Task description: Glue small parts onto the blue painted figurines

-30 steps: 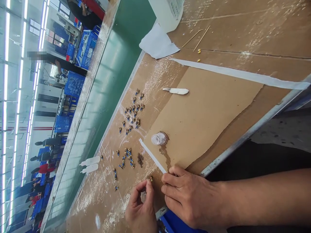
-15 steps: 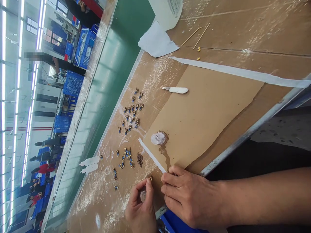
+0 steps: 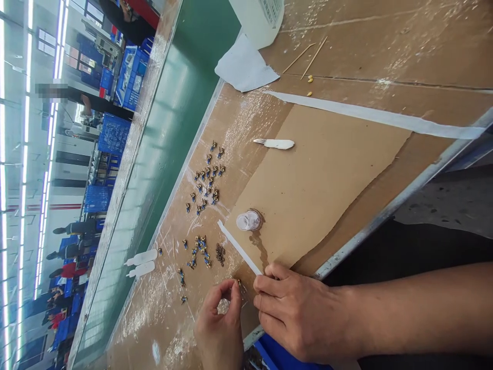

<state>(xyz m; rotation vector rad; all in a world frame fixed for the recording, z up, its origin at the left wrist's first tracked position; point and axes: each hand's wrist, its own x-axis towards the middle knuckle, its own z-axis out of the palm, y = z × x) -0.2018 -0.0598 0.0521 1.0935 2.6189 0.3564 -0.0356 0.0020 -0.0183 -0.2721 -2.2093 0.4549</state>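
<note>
My left hand (image 3: 220,321) is closed, thumb and forefinger pinched on a small gold-coloured piece (image 3: 239,282), mostly hidden by the fingertips. Just beside it, my right hand (image 3: 298,311) has its fingers curled at the table edge; whatever they hold is hidden. Dark brown bits (image 3: 220,254) lie in a pile near the left hand, next to a cluster of small blue-and-gold pieces (image 3: 200,246). More such pieces (image 3: 208,180) are spread further off. A small clear cup (image 3: 248,220) with whitish contents stands on the brown cardboard sheet (image 3: 316,174), a wet streak beside it.
A white-handled knife (image 3: 275,144) lies on the sheet's edge. Two white squeeze bottles (image 3: 141,262) lie near the green strip (image 3: 192,67). A white cloth (image 3: 246,64), a large jug (image 3: 260,18), thin sticks (image 3: 314,56) and yellow bits (image 3: 310,78) are grouped together. People work in the background.
The view has shifted slightly. My left fingertips have closed in further over the small piece, which shows less now. The right hand has stayed almost in place.
</note>
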